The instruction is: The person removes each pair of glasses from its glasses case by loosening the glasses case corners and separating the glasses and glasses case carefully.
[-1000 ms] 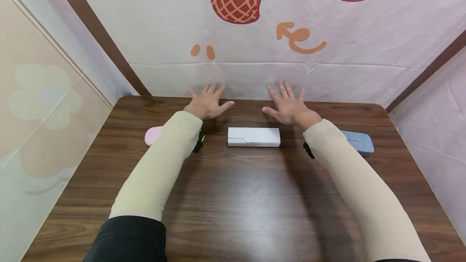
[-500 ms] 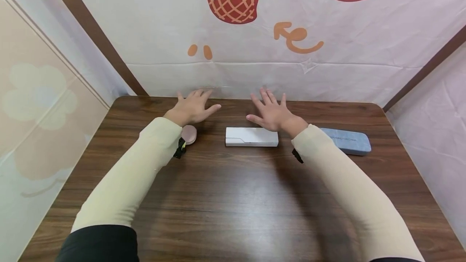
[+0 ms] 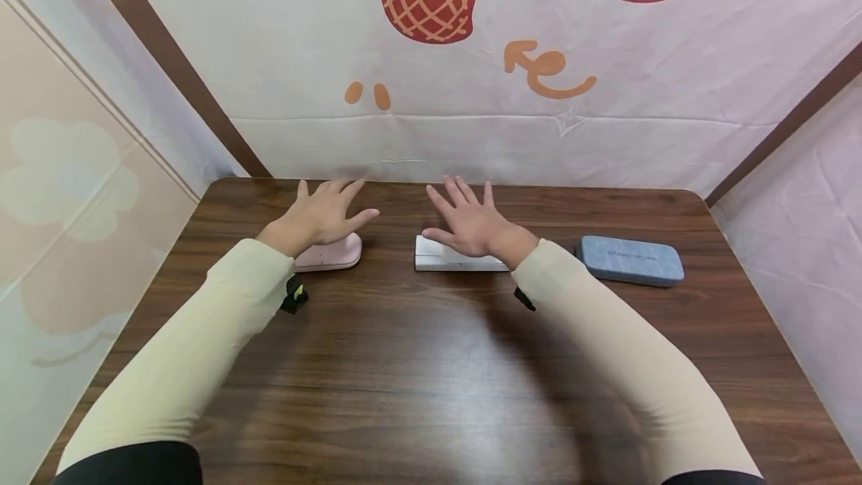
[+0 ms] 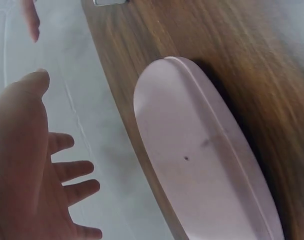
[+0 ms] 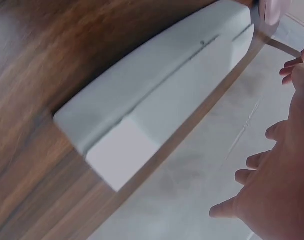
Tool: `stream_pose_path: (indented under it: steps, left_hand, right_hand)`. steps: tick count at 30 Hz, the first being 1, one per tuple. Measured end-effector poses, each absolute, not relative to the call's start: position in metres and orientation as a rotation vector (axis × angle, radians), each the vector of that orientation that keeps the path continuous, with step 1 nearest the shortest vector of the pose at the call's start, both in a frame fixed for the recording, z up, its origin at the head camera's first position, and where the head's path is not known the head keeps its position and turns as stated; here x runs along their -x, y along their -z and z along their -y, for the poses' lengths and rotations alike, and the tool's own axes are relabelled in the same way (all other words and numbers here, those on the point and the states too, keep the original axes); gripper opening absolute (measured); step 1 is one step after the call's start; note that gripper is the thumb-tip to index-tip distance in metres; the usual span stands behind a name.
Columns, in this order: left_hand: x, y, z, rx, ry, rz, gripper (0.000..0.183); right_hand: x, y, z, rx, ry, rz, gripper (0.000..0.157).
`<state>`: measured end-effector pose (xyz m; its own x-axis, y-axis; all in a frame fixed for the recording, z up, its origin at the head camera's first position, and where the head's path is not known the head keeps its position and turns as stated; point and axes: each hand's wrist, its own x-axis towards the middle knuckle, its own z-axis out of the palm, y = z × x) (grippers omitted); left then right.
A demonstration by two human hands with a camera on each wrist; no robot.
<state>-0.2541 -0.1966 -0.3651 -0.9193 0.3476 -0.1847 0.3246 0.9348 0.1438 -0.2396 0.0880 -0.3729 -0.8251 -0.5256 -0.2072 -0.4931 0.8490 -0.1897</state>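
Behind the far edge of the table hangs a pale printed sheet, with red and orange shapes along its upper part. Before you spreads the brown wood-grain table, its top catching a soft shine near the middle. Your 2 cream sleeves reach across it from the near side, with black fabric showing at their lower ends.

At the far side, your left hand is held with its fingers spread and fairly straight, thumb out toward your right. Your right hand mirrors it, fingers straight and fanned, thumb toward your left. The wrist views show each hand apart from the case beside it.

3 cases lie in a row across the table. The blue case is on your right, just beyond the right sleeve, with dark lettering too small to read. The white case lies in the middle, partly hidden by your right hand in the head view. The pink case lies on your left, partly covered there by your left hand. A black device sits at your left wrist, and a tiny dark dot marks the pink lid.
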Motion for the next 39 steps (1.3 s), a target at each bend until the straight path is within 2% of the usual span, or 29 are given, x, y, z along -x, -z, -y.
stream_pose_path:
  steps: [22,39]
  left_hand:
    - [0.212,0.379,0.272,-0.384,-0.209,-2.883,0.095]
    - [0.194,0.396,0.304,-0.342,-0.373,-2.830,0.097]
  right_hand:
    - [0.228,0.385,-0.024,0.875,0.191,-2.738,0.081]
    - [0.216,0.410,0.028,0.978,0.202,-2.728,0.081]
